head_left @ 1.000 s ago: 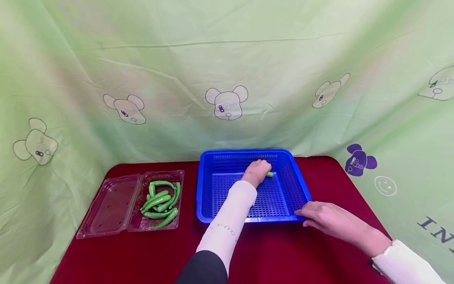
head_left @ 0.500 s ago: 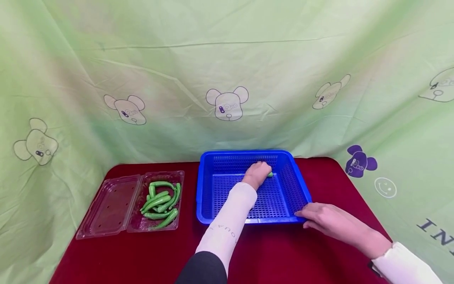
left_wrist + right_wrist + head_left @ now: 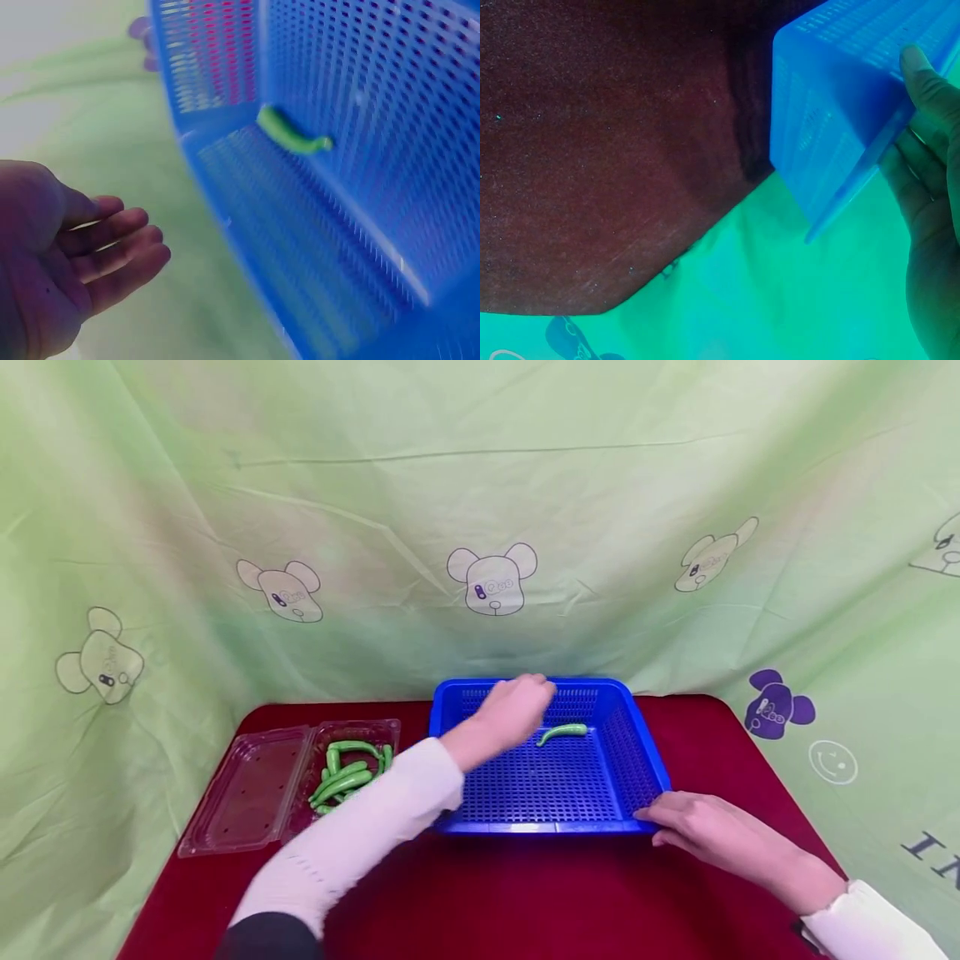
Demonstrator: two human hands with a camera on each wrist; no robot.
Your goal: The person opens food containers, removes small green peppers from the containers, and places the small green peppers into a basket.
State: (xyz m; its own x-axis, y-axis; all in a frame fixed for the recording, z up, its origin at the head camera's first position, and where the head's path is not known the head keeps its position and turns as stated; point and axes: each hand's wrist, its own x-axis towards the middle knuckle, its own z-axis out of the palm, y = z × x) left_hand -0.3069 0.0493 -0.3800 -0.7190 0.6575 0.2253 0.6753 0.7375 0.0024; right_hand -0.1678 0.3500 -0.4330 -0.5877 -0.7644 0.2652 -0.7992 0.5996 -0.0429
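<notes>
A single green chili pepper (image 3: 564,732) lies on the floor of the blue plastic basket (image 3: 551,828), by its far wall. Over the basket's far left part is my left hand (image 3: 513,710); in the left wrist view its fingers (image 3: 120,251) are loosely extended, holding nothing, apart from the pepper (image 3: 289,135). My right hand (image 3: 712,831) grips the rim at the near right corner. The right wrist view shows the thumb against the basket wall (image 3: 817,127) and the fingers on the rim's other side.
Left of the basket, a clear plastic clamshell box (image 3: 251,793) lies with its lid folded back. Several green chili peppers (image 3: 345,777) sit inside it, partly hidden by my left sleeve (image 3: 367,827). The table has a dark red cloth (image 3: 525,893), and a green curtain (image 3: 375,527) hangs behind.
My left hand has let go of the chili pepper, lifted and moved left, and the pepper now shows whole in the basket. The right hand keeps its grip on the rim. The view shifts slightly.
</notes>
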